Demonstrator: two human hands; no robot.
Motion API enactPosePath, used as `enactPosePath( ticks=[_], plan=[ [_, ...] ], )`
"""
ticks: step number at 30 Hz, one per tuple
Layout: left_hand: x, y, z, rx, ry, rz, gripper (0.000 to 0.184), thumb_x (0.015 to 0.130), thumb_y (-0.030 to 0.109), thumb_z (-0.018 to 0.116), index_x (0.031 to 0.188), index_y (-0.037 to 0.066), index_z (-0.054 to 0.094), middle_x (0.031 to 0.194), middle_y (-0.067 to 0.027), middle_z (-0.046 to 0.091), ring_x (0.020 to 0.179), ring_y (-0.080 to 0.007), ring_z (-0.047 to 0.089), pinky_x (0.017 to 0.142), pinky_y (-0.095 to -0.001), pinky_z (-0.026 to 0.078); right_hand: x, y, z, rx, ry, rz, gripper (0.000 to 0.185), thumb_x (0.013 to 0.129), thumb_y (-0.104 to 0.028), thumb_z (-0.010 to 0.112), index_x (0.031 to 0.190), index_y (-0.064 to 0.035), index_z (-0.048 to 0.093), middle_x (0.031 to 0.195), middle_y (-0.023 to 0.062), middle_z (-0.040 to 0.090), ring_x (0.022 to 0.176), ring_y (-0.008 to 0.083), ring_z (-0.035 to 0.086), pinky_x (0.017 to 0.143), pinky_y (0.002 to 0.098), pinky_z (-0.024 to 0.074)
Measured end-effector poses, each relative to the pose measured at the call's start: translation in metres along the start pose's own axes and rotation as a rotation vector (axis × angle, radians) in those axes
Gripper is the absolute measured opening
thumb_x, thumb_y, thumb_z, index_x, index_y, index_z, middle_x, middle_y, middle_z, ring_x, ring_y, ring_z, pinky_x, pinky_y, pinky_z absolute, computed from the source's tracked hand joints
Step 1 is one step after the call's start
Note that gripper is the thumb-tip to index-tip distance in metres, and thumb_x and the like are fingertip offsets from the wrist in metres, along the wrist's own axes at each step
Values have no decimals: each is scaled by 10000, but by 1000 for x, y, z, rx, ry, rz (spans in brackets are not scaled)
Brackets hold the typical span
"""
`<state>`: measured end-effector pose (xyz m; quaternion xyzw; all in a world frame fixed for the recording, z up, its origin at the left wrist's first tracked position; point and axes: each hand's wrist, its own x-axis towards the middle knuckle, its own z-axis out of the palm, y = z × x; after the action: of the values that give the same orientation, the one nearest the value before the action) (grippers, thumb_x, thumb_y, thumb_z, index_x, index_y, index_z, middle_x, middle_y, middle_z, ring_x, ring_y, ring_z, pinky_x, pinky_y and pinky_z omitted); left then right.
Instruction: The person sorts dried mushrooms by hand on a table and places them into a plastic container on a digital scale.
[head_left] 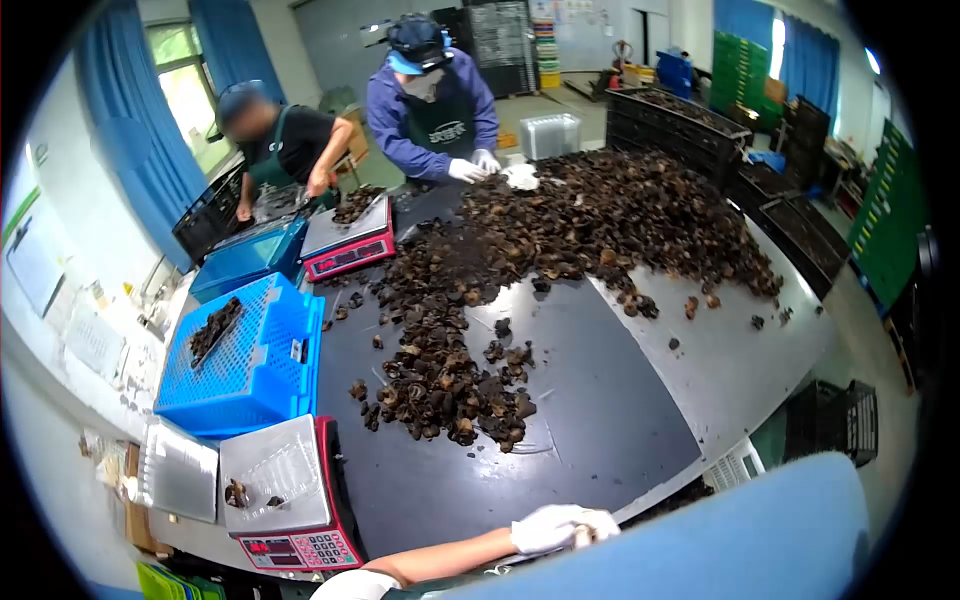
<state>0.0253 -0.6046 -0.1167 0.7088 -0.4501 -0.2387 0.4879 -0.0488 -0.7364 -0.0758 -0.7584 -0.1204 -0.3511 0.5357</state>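
Observation:
My left hand (548, 528), in a white glove, is at the table's near edge, its bare forearm reaching in from the lower left. The fingers are curled closed; a small beige-brown patch shows at them, and I cannot make out what it is. A large smooth blue shape (690, 535) covers the lower right of the view, beside this hand. My right hand is not in view. Beyond my left hand, a heap of dark dried wood-ear-like fungus (450, 385) lies on the dark table (610, 400), joined to a bigger pile (620, 215) farther back.
A red scale (285, 480) holds a clear tray with a few dark pieces. Behind it stand an upturned blue crate (225, 350) and another scale (345, 240). Two people work across the table, one in white gloves (475, 168). Black crates (670, 125) line the right.

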Motion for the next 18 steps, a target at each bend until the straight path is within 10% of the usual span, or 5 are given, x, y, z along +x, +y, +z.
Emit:
enactPosePath(
  ticks=[5,9,13,18],
  plan=[
    [-59,-2,-125,257,712,-237,214,960,135,509,1053,32,672,1038,-143,674,974,-316,646,929,-380,495,-69,70,18,-39,-750,131,229,766,-164,685,961,-48,715,845,130,696,775,312,665,724,418,528],
    [-105,-42,-188,416,1227,-283,154,895,64,586,1023,30,663,1053,-133,654,1027,-288,615,935,-380,482,10,57,-40,-847,-485,287,242,742,-148,669,971,-71,682,930,117,657,911,298,609,821,447,449],
    [-114,-84,-241,699,1310,-347,177,864,90,639,1036,60,668,1103,-145,640,1095,-329,581,985,-410,443,122,60,-11,-804,-224,6,291,739,-78,699,1025,-42,661,976,132,671,937,338,620,874,465,456],
    [-75,-109,-256,813,1005,-878,598,875,530,595,1412,285,499,1534,-150,340,1350,-496,311,1092,-650,246,180,114,132,-452,-363,-104,304,776,-192,713,1056,-75,692,1085,150,680,1035,365,620,912,470,474]
  ],
)
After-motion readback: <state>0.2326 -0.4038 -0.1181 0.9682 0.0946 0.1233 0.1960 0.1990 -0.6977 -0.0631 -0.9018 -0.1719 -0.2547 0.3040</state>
